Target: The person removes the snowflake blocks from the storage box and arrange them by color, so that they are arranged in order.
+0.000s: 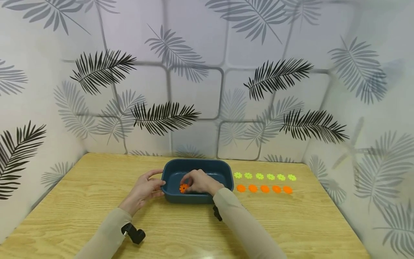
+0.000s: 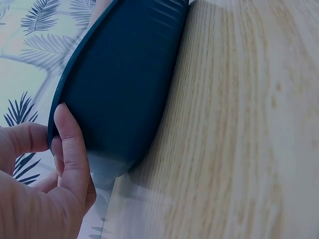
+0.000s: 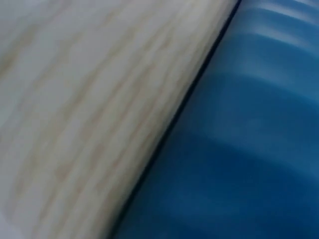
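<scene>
A dark blue rectangular basin [image 1: 197,199] with rounded corners stands on the table. My left hand [image 1: 144,189] grips its left end, and in the left wrist view fingers of the left hand [image 2: 72,154] lie on both sides of the rim. Inside the basin, my right hand [image 1: 199,181] reaches over the near wall and pinches an orange flower-shaped piece [image 1: 183,188] close to the basin floor. The right wrist view shows the outer wall of the basin [image 3: 239,149], but the right hand is out of that view.
To the right of the basin lie two rows on the wooden table [image 1: 181,233]: several yellow-green flower pieces [image 1: 260,176] behind, several orange flower pieces [image 1: 265,189] in front. A leaf-patterned wall [image 1: 200,93] borders the table's back edge.
</scene>
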Motion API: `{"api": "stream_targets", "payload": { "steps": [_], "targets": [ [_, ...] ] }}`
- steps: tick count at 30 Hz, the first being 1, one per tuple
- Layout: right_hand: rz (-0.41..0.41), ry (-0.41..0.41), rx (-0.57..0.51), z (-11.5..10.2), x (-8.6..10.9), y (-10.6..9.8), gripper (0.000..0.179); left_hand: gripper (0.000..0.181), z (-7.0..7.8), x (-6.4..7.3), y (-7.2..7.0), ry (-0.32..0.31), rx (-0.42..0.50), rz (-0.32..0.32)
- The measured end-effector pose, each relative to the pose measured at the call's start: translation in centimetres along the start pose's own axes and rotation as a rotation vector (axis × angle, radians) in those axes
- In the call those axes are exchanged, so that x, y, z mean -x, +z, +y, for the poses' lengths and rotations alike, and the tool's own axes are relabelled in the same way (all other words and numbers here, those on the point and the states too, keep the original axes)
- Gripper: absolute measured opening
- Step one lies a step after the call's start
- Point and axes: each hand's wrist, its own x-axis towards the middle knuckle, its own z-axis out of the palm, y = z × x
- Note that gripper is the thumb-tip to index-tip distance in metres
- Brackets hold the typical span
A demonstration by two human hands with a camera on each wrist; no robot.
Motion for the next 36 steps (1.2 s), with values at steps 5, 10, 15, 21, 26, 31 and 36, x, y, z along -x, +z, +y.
{"api": "stream_targets", "payload": {
  "steps": [5,10,15,21,26,31,36],
  "targets": [
    [0.015,0.009,-0.03,0.1,0.0,-0.2,0.026,0.057,0.0,0.0,-0.1,-0.001,0.003,-0.004],
    [0.047,0.01,-0.043,0.2,0.3,-0.6,0.027,0.057,0.0,-0.2,0.0,0.005,0.009,-0.014],
    [0.089,0.018,-0.095,0.3,0.8,-0.9,0.027,0.057,-0.1,-0.3,0.0,0.015,0.005,-0.012],
    [0.096,0.026,-0.159,0.3,1.5,-1.3,0.029,0.057,-0.3,-0.3,-0.1,0.016,0.013,-0.001],
    [0.09,0.026,-0.223,0.7,2.5,-2.0,0.028,0.057,-0.4,-0.2,0.0,0.012,0.028,0.01],
    [0.081,0.038,-0.307,1.5,3.5,-2.7,0.03,0.057,-0.4,-0.3,0.1,0.013,0.029,0.006],
    [0.085,0.04,-0.353,2.3,4.4,-3.7,0.03,0.057,-0.3,-0.2,0.1,0.014,0.022,0.007]
  ]
}}
